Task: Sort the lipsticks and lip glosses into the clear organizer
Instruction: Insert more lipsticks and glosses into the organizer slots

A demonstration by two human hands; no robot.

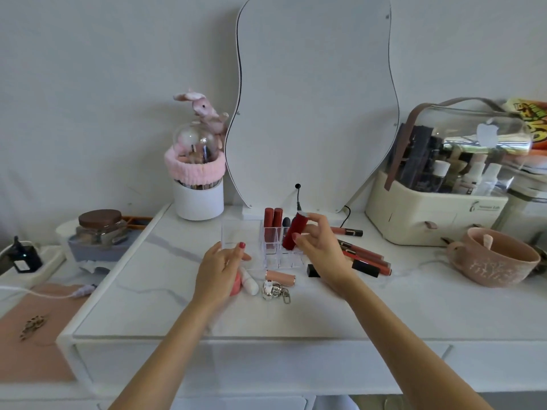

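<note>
The clear organizer [236, 235] stands mid-table before the mirror. Two brown-red glosses [273, 221] and a dark-capped tube [286, 222] stand upright in its back compartments. My right hand [318, 247] pinches a red lipstick [292, 232], tilted, just above the organizer's right side. My left hand [220, 267] holds the organizer's front left edge with thumb and fingers. Loose on the table lie a peach lipstick [279, 276], a white-and-pink tube [248, 281], a black lipstick [366, 268] and several long glosses [365, 254].
A silver keychain [275, 291] lies in front of the organizer. A white brush cup [199, 199] stands back left, a cream cosmetic case [429, 214] back right, a pink mug [497, 257] at right. The mirror's cable [298, 198] hangs behind the organizer.
</note>
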